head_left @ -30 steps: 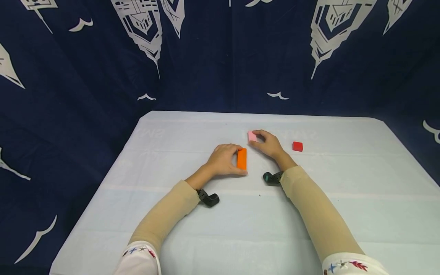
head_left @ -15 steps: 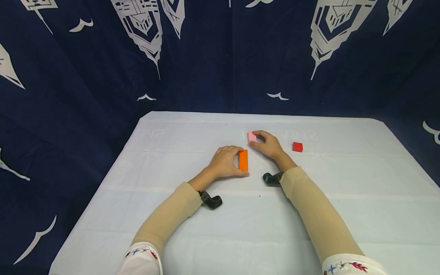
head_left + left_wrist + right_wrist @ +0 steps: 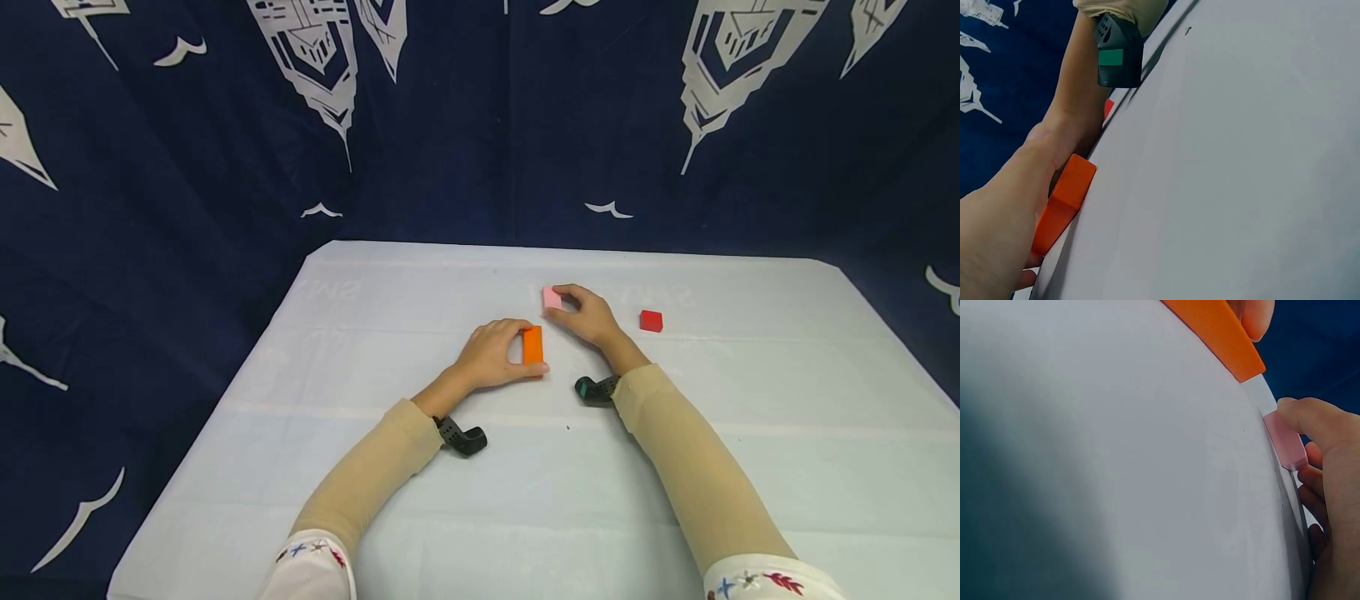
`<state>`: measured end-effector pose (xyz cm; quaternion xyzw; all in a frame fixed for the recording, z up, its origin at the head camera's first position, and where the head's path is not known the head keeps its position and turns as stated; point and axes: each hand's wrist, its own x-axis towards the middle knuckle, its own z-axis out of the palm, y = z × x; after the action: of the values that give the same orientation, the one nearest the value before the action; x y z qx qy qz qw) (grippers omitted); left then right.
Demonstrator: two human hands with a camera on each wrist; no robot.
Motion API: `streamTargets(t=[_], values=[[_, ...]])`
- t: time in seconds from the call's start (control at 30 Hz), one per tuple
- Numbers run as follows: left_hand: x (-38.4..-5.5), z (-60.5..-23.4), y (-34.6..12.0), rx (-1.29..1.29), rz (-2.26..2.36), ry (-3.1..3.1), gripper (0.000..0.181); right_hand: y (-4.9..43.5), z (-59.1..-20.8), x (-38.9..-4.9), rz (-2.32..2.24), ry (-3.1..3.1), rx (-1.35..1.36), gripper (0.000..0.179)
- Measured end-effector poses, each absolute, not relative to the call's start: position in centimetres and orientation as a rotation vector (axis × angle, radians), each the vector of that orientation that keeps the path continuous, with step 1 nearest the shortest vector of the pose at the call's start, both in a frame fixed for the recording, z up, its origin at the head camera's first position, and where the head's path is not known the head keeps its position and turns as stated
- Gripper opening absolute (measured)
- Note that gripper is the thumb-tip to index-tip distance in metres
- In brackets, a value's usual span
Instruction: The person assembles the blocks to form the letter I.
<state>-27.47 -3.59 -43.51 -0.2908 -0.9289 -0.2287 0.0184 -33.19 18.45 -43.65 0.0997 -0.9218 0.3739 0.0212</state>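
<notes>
On the white table an orange rectangular block (image 3: pixel 532 344) lies lengthwise away from me. My left hand (image 3: pixel 489 354) grips it, with a finger at its far end and the thumb across its near end. In the left wrist view the orange block (image 3: pixel 1063 203) sits close beside the palm. Farther back, my right hand (image 3: pixel 591 320) pinches a small pink block (image 3: pixel 551 297) between thumb and finger. The right wrist view has the thumb against the top of the pink block (image 3: pixel 1286 440), a short gap from the orange block (image 3: pixel 1225 337).
A small red block (image 3: pixel 651 321) lies on the white table (image 3: pixel 570 500), to the right of my right hand. Dark wrist devices hang below both wrists. A navy patterned cloth (image 3: pixel 465 125) stands behind the table.
My left hand and the orange block have shifted slightly right, and the left thumb has moved up over the block's near end. The right hand, pink block and red block have stayed put.
</notes>
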Motion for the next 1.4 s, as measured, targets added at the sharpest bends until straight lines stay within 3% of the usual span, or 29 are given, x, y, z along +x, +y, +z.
streamTargets(t=[0.2,0.43,1.4], values=[[-27.8,-43.7,-3.6,-0.922,-0.715,-2.867,0.056,18.6,-43.5,-33.2,1.18,-2.855,0.298,0.056],[-27.7,-44.1,-3.6,-0.913,-0.769,-2.859,0.043,18.7,-43.9,-33.2,1.196,-2.788,0.274,0.054],[-27.7,-44.5,-3.8,-0.911,-0.769,-2.844,0.043,18.4,-43.1,-31.5,1.247,-2.643,0.175,0.056]])
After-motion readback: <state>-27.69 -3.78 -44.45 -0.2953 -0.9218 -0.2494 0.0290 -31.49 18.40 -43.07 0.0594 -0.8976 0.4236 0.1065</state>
